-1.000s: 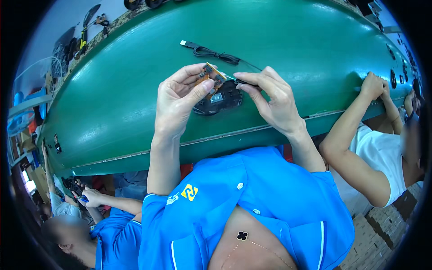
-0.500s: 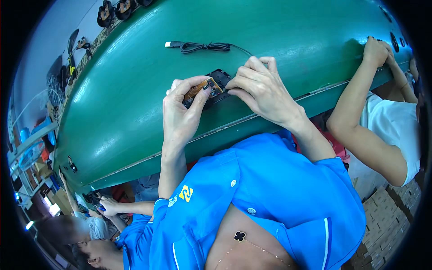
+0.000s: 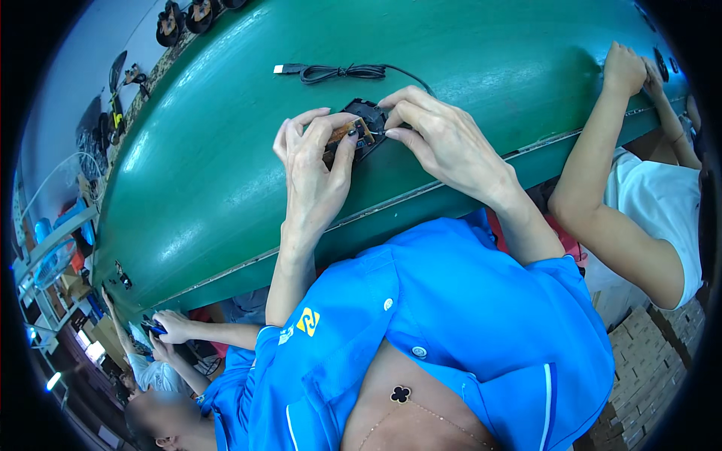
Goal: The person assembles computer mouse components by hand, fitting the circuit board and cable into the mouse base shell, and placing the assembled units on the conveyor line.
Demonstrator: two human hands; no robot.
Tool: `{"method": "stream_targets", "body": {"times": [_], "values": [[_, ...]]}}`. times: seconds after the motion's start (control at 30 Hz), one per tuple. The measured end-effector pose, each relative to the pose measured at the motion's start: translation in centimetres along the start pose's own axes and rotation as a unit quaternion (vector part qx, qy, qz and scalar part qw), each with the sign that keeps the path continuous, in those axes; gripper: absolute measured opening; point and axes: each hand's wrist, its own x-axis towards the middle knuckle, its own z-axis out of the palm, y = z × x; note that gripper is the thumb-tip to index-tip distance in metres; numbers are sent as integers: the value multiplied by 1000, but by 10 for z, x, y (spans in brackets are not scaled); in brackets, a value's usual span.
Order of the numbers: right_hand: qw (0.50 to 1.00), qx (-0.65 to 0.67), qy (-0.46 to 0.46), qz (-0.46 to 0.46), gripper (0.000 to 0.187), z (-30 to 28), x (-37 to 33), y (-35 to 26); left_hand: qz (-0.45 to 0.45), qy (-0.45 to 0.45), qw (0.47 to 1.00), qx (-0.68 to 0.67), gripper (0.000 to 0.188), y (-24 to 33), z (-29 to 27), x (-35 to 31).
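My left hand (image 3: 314,167) grips a small orange-brown circuit board (image 3: 344,132) between thumb and fingers. Beneath the board lies a black plastic shell (image 3: 370,113) on the green surface, partly covered by my fingers. At the board's right edge my right hand (image 3: 455,146) is closed in a pinch. Its fingertips meet at what looks like the thin end of the black cable, mostly hidden by the fingers. A tied coil of black USB cable (image 3: 350,71) rests beyond the hands, its plug to the left and its other end running under my right hand.
The green worktable (image 3: 226,150) curves across the view, with its edge close to my body. On the right a co-worker's arm (image 3: 594,165) reaches onto the table. Co-workers sit at the lower left. Black parts (image 3: 169,26) stand along the far ledge.
Both hands have shifted slightly, the left one rightward with the circuit board. The board sits a little closer to my right fingertips, and the right index finger reaches over the shell's edge.
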Motion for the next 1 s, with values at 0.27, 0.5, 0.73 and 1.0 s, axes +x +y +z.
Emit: {"method": "stream_targets", "body": {"times": [0.27, 0.5, 0.73, 1.0], "values": [[997, -35, -72, 6, 9, -15, 17, 8, -68, 25, 989, -133, 24, -4, 14, 2], [998, -9, -53, 16, 8, -16, 26, 13, -8, 57, 993, -104, 26, -5, 23, 3], [995, -15, -88, 39, 8, -20, 32, 12, -41, 90, 990, -99, 29, 0, 30, -1], [989, 32, -104, 102, 11, -26, 37, 15, -1, 85, 994, -71, 26, 1, 32, 3]]}}
